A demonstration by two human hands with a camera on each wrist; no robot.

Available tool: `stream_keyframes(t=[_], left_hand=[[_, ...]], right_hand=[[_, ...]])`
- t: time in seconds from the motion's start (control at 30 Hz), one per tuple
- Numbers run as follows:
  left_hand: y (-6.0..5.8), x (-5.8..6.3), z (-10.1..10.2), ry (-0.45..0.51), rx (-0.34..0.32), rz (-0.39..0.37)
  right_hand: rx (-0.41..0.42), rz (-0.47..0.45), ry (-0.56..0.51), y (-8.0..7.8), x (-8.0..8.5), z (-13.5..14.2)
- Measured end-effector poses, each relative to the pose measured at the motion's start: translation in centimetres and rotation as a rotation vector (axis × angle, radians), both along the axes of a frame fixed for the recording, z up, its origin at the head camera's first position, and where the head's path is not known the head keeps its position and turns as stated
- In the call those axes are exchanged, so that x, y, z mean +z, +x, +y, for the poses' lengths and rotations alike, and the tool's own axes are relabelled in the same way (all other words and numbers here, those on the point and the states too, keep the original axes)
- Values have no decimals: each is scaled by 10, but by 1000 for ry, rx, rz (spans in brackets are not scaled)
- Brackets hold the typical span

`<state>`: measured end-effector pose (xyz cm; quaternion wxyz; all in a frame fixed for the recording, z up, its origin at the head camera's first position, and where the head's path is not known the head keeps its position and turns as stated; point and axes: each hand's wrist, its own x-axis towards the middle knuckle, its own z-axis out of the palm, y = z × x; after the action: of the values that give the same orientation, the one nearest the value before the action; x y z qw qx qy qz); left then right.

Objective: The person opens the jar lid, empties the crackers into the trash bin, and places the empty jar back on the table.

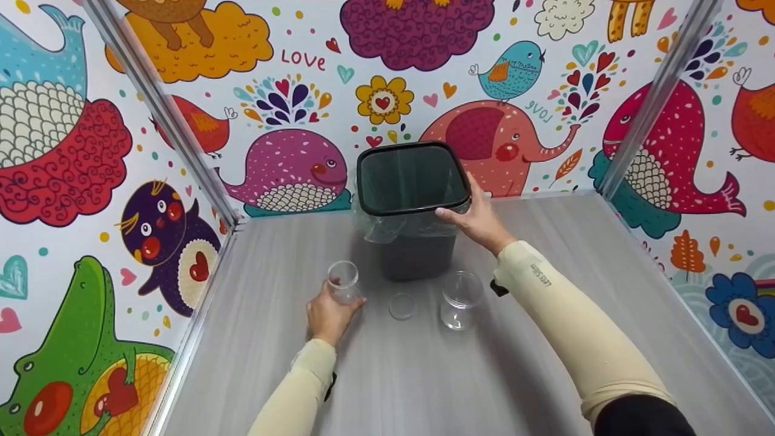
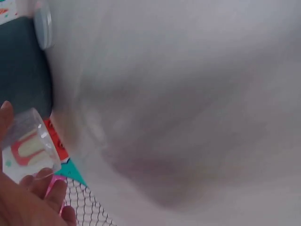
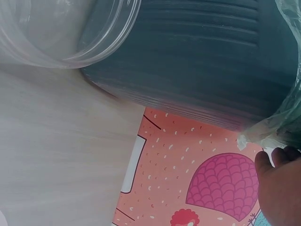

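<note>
My left hand (image 1: pixel 330 316) holds a clear plastic jar (image 1: pixel 344 274) near the left side of the bin, its open mouth facing up; the left wrist view shows thumb and fingers around the jar (image 2: pixel 29 148). My right hand (image 1: pixel 486 221) grips the right side of a dark trash bin (image 1: pixel 418 260) at its black rim, thumb on the near corner and fingers behind. A thin translucent bin liner (image 1: pixel 387 227) hangs over the bin's edge. In the right wrist view the fingertips of my right hand (image 3: pixel 282 188) are partly hidden by the liner (image 3: pixel 277 125).
A second clear jar (image 1: pixel 460 306) stands on the table right of the bin's front. Between the jars a clear round lid (image 1: pixel 402 306) lies flat on the grey table (image 1: pixel 387 375). Printed wall panels (image 1: pixel 296 175) enclose the back and sides, with metal posts at the corners.
</note>
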<state>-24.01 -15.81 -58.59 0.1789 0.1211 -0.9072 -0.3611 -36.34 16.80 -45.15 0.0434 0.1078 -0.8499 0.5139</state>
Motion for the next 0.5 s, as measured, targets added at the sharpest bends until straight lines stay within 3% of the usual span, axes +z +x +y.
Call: stream_keyframes(t=[0.5], left_hand=[[10, -36, 12, -60, -38, 50]], right_hand=[[-1, -5, -11, 1, 0, 0]])
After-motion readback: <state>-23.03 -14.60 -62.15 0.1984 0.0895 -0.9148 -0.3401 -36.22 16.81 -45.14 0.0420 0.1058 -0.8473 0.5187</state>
